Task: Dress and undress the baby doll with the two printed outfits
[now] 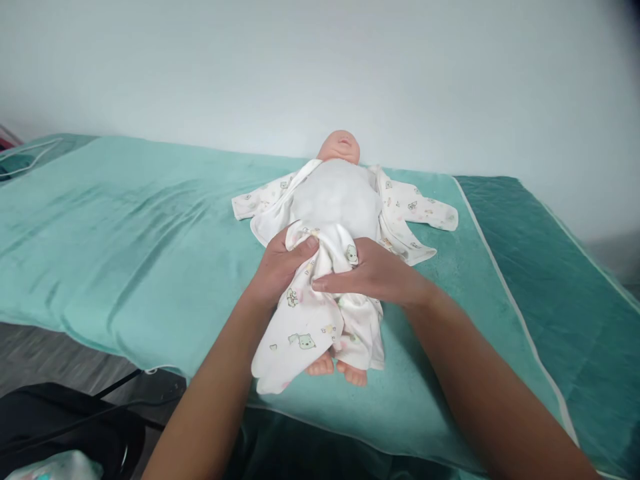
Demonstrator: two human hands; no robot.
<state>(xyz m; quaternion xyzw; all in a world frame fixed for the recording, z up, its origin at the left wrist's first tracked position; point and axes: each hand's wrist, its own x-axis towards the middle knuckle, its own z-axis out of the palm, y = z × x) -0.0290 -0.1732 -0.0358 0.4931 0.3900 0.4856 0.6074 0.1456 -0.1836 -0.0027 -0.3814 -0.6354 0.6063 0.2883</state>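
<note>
A baby doll [344, 148] lies on its back with its head toward the wall. Its white printed jacket [419, 205] is spread open, sleeves out to both sides, over a plain white torso. Across the doll's legs are white baby pants [295, 333] with green bear prints, bunched at the upper part. My left hand [283, 265] pinches the gathered cloth on the left, thumb on top. From the right, my right hand [377, 272] grips the same bunched fabric, thumb pointing left. Both of the doll's feet [336, 370] show below the pant legs; its hips are hidden by cloth and hands.
A light green sheet [150, 227] with some wrinkles covers the table, over a darker green cover [545, 267] on the right. A pale wall stands behind. At lower left are a black chair [65, 427] and a plastic bag [65, 467].
</note>
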